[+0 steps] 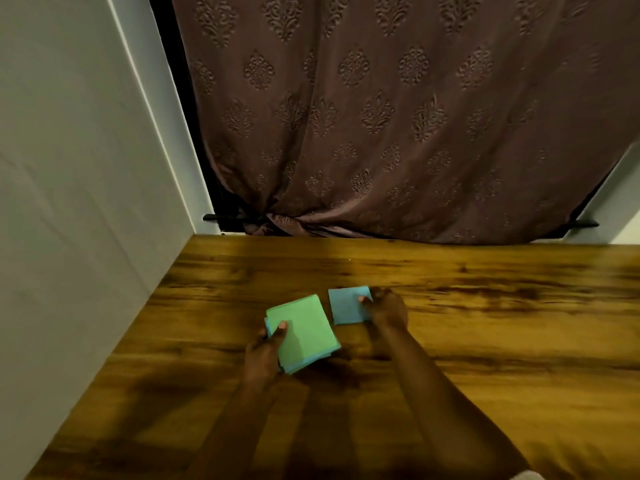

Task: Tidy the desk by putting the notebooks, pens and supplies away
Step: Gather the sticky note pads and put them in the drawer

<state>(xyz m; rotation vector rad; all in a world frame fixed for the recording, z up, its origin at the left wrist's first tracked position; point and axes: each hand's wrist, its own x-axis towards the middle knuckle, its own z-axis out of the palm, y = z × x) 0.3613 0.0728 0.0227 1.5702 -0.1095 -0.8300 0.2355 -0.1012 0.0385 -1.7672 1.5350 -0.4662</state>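
A patterned brown curtain (381,116) hangs behind the wooden desk (485,341), with a pale wall (69,168) along the desk's left edge. Above the near-centre of the desk, my left hand (263,355) grips a stack of paper squares (304,332), green on top and blue beneath, thumb pressed on the top sheet. Just beside it, not touching, my right hand (386,310) pinches the right edge of a single blue square (348,304); whether that square rests on the desk cannot be told.
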